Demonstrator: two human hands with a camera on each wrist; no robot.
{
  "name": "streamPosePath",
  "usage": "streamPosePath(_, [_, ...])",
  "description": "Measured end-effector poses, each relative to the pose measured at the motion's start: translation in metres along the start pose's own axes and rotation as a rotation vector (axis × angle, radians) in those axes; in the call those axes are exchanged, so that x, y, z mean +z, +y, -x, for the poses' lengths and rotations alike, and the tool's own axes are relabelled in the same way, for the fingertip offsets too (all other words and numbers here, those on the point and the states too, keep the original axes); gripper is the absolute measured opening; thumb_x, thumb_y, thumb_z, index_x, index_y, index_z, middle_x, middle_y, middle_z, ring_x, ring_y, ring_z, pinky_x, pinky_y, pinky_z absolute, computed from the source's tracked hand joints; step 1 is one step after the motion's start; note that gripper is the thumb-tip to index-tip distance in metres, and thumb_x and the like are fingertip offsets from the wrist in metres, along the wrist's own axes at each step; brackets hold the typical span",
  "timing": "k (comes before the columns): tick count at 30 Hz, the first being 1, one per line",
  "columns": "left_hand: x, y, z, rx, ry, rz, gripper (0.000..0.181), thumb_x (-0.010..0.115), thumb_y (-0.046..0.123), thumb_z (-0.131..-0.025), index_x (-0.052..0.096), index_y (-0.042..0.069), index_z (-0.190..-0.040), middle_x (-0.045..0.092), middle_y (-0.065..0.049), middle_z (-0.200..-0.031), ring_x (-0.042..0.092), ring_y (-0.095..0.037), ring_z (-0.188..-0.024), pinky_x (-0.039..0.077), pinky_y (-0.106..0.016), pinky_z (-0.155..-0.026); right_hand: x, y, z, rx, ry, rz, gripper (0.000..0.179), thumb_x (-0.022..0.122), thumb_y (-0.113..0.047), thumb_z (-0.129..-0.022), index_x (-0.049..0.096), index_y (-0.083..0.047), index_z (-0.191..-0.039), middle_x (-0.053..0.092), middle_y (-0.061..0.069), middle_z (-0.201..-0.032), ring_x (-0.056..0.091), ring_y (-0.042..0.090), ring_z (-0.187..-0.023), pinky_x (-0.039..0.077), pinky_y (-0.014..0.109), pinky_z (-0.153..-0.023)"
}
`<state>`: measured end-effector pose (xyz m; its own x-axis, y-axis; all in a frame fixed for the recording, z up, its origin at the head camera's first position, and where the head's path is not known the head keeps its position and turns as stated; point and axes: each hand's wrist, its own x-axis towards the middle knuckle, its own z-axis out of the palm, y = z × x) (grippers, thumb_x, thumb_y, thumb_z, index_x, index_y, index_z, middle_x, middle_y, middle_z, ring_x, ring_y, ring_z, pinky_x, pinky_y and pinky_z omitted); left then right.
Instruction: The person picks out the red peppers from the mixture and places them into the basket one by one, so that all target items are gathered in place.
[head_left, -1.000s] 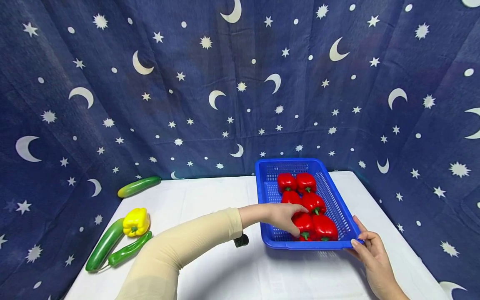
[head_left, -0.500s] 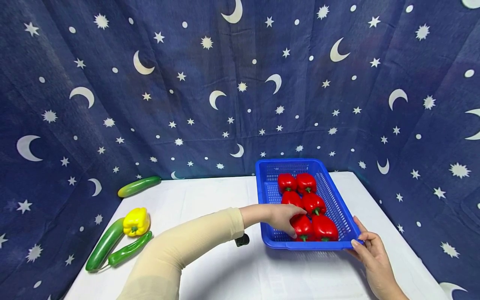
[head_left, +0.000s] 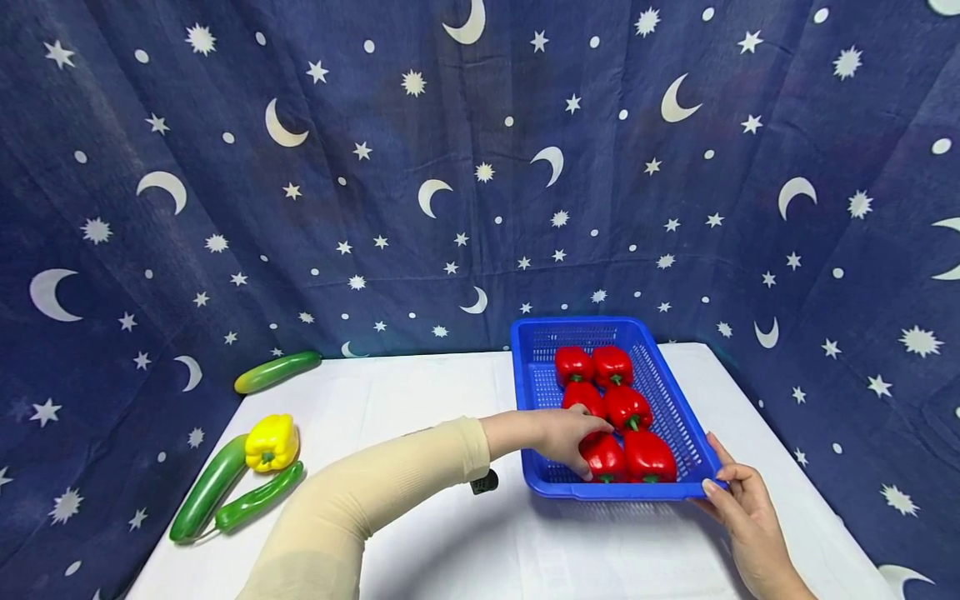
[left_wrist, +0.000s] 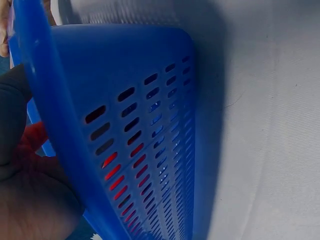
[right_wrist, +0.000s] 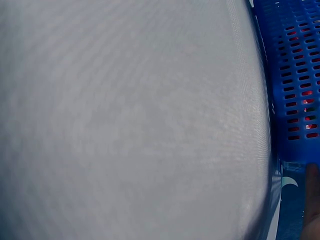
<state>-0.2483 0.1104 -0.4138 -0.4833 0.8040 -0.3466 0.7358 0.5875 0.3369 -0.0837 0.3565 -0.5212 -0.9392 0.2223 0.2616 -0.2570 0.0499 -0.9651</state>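
Note:
A blue plastic basket [head_left: 531, 477] with perforated walls stands at the right of the white table, with several red bell peppers [head_left: 628, 407] inside. My left hand [head_left: 564, 432] reaches over its left wall and holds the front-left red bell pepper [head_left: 602, 457], fingers and thumb curved round it. In the left wrist view that hand [left_wrist: 30, 195] is dark beside the basket's rim, and red shows through the slots. At the front-right corner my right hand [head_left: 742, 508] grips the rim, thumb on top. In the right wrist view only a finger [right_wrist: 312, 195] shows by the basket wall.
On the table's left lie a yellow bell pepper [head_left: 272, 443], a cucumber [head_left: 210, 487], a long green chili pepper [head_left: 258, 498] and, farther back, a yellow-tipped cucumber [head_left: 279, 372]. A dark blue curtain [head_left: 390, 183] with moons and stars closes off the back and sides.
My left hand has drawn the front-left red bell pepper slightly leftward and turned it, and its fingers sit closer round it. The right hand and the basket stay in place.

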Motion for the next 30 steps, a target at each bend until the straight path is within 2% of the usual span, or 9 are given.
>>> streamPosePath(11, [0.003,-0.008,0.001,0.081,0.008,-0.02,0.063,0.077,0.025,-0.093,0.052,0.02,-0.15,0.056,0.004,-0.14,0.049,-0.007,-0.128,0.041,-0.024,-0.108,0.0,0.001,0.0,-0.012,-0.004,-0.028,0.014,0.047,-0.001,-0.107,0.04,-0.01,-0.116,0.022,0.001,-0.169,0.047,-0.003,-0.131,0.054,0.02,-0.09])
streamPosePath(18, [0.0,-0.009,0.004,0.08,-0.005,-0.008,0.06,0.074,0.028,-0.095,0.052,0.021,-0.151,0.056,0.004,-0.143,0.048,-0.009,-0.134,0.04,-0.028,-0.111,0.0,0.001,0.0,-0.016,-0.006,-0.043,0.015,0.046,0.0,-0.107,0.04,-0.011,-0.116,0.022,0.002,-0.169,0.047,-0.003,-0.131,0.054,0.021,-0.09])
streamPosePath(23, [-0.001,-0.009,0.007,0.08,-0.003,-0.05,0.058,0.071,0.031,-0.097,0.052,0.018,-0.151,0.056,0.002,-0.145,0.048,-0.011,-0.135,0.039,-0.028,-0.113,0.001,0.001,0.0,-0.015,-0.002,-0.025,0.014,0.046,-0.001,-0.107,0.04,-0.011,-0.116,0.023,0.001,-0.169,0.047,-0.003,-0.131,0.054,0.02,-0.09])
streamPosePath(30, [-0.002,-0.011,0.01,0.105,0.032,-0.091,0.054,0.068,0.033,-0.099,0.055,0.016,-0.149,0.059,0.002,-0.139,0.052,-0.009,-0.128,0.039,-0.024,-0.11,0.001,0.0,0.001,-0.009,0.007,-0.019,0.014,0.047,-0.002,-0.107,0.041,-0.011,-0.116,0.024,0.001,-0.169,0.048,-0.004,-0.13,0.054,0.02,-0.09])
